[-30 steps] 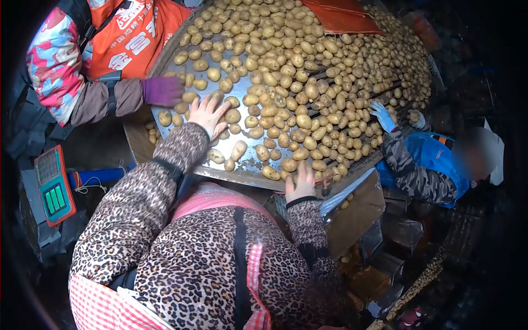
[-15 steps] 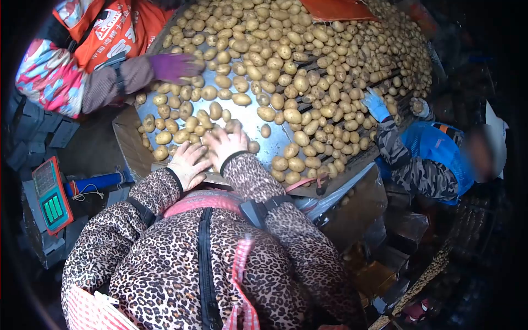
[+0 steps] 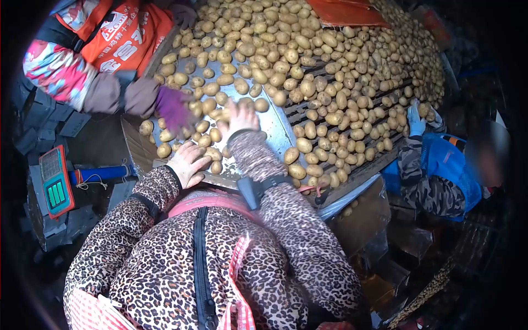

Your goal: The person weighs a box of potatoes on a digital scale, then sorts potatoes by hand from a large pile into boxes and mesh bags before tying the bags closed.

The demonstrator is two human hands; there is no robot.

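My left hand (image 3: 188, 164) lies open at the near edge of the metal tray (image 3: 279, 132), its fingers stretched over the closest potatoes. Farther in, my right hand (image 3: 241, 117) reaches among potatoes on the tray with its fingers extended; it is slightly blurred. One potato (image 3: 261, 104) sits just right of its fingertips. Whether the right fingers press on a potato beneath them is hard to see. A co-worker's purple-gloved hand (image 3: 175, 109) is over the potatoes at the tray's left side, beyond my left hand.
A large heap of potatoes (image 3: 304, 144) covers the slatted surface at the back and right. Across it, a blue-gloved hand (image 3: 416, 119) of another person is at the edge. A scale display (image 3: 56, 184) stands at left, and an orange sheet (image 3: 346, 14) lies at the far side.
My right hand has moved forward and right, away from my left hand, which has barely shifted. The purple-gloved hand has come nearer. Fewer potatoes lie in front of my hands.
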